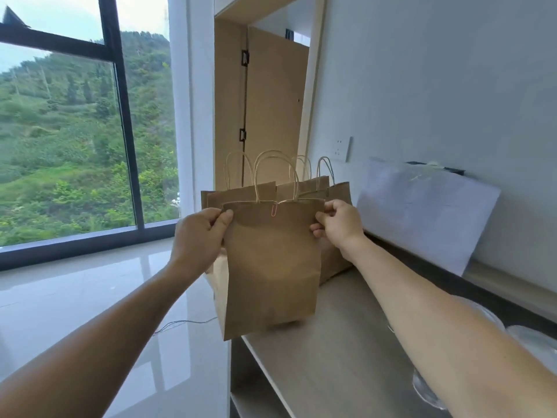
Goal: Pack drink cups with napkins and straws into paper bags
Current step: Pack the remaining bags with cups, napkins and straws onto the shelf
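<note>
The bag (271, 267) is thin paper, probably light and floppy and easy to crease or tear, so its top corners look the safest hold. It hangs upright at the bench (346, 342) end, before other bags (337, 194). Both arms reach forward. The left hand (197, 236) and right hand (340, 224) each pinch a top corner with curled fingers.

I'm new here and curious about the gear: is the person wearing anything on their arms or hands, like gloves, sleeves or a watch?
Nothing that shows. The left hand and the right hand are bare: no gloves, and no ring can be seen. The left forearm and the right forearm are uncovered as far as the view reaches, with no sleeves, watch, wristband, cables or markings.
</note>
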Demonstrator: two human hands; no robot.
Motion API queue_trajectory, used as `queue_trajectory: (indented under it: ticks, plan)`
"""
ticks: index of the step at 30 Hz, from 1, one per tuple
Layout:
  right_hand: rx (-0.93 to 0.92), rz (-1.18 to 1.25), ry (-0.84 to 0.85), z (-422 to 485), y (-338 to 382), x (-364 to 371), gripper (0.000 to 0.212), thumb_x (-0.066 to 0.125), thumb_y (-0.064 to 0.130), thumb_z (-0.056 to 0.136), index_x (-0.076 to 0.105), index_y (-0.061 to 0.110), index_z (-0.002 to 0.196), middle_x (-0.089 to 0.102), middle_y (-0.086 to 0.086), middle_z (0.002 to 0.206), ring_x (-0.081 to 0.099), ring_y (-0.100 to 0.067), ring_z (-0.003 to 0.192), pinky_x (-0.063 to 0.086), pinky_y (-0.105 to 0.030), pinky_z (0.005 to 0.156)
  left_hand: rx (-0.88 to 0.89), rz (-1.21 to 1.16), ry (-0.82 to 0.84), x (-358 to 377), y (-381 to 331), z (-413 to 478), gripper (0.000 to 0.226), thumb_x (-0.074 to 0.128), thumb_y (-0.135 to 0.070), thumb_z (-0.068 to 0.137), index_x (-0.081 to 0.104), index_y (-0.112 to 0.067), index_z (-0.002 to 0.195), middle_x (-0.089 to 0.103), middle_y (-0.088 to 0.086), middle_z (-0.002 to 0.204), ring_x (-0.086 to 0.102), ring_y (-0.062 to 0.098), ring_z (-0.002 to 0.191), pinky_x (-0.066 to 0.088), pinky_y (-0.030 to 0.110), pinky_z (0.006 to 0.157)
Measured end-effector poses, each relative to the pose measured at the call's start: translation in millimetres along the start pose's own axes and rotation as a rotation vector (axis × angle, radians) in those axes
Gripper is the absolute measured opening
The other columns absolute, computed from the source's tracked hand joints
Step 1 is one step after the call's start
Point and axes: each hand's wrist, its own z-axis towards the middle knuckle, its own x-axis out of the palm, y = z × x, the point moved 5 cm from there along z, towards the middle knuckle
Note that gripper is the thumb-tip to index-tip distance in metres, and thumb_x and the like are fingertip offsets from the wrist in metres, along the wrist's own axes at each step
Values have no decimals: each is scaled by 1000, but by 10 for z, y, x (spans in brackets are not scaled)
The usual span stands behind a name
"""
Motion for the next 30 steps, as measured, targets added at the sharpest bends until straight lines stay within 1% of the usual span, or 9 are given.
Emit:
queue_trajectory:
  ticks: [4,7,9,11,15,18,21,28,30]
  plan:
    - [-12,-91,10,333,-103,298,17,55,-1,96,60,15,98,69,-12,93,72,-19,70,62,-36,72,-23,24,47,97,367,202,37,59,-26,98,64,-12,64,63,10,57,58,0,49,40,4,51]
    - [-43,-111,7,546,-68,497,19,54,-1,95,59,17,92,68,-9,88,71,-16,65,61,-27,63,-19,37,32,97,539,346,37,59,-25,98,65,-6,68,64,11,56,60,1,49,41,6,53]
    - [-71,-152,14,679,-24,608,15,54,0,96,61,13,99,68,-7,88,71,-15,65,59,-25,61,0,32,4,76,629,421,36,59,-24,98,65,-7,67,64,8,55,60,2,50,41,6,52]
    - [-104,-190,23,779,8,685,17,53,0,96,59,13,104,66,-5,87,71,-13,63,60,-27,63,17,28,-20,59,712,466,35,60,-24,98,65,-9,66,63,5,54,60,6,51,41,7,51]
    - [-178,-303,-4,890,31,705,27,53,1,95,57,27,87,66,1,79,69,-9,58,61,-32,64,69,26,-33,126,792,477,38,60,-24,97,59,-9,62,59,4,54,58,13,53,44,20,51]
    - [-235,-432,-65,936,49,634,27,54,4,93,59,29,87,68,4,76,70,-13,65,59,-34,72,136,65,-30,221,743,513,40,60,-22,97,54,-9,60,55,5,55,53,19,55,44,31,57]
    - [-243,-458,-101,959,52,572,25,55,4,93,61,28,89,68,6,82,69,-18,75,58,-37,79,184,91,-20,291,719,546,41,61,-20,97,50,-6,60,53,6,54,53,25,56,45,38,58]
    - [-257,-428,-140,939,-9,513,23,56,8,93,63,30,91,64,15,82,70,-20,82,57,-40,85,216,80,33,396,803,486,39,61,-18,96,48,-13,60,55,-2,56,60,21,55,44,28,57]
    - [-269,-428,-154,924,-22,512,20,58,9,93,62,29,92,63,17,84,68,-18,84,57,-38,85,211,69,39,414,795,490,40,61,-18,96,47,-13,59,53,-2,56,60,22,55,44,30,56]
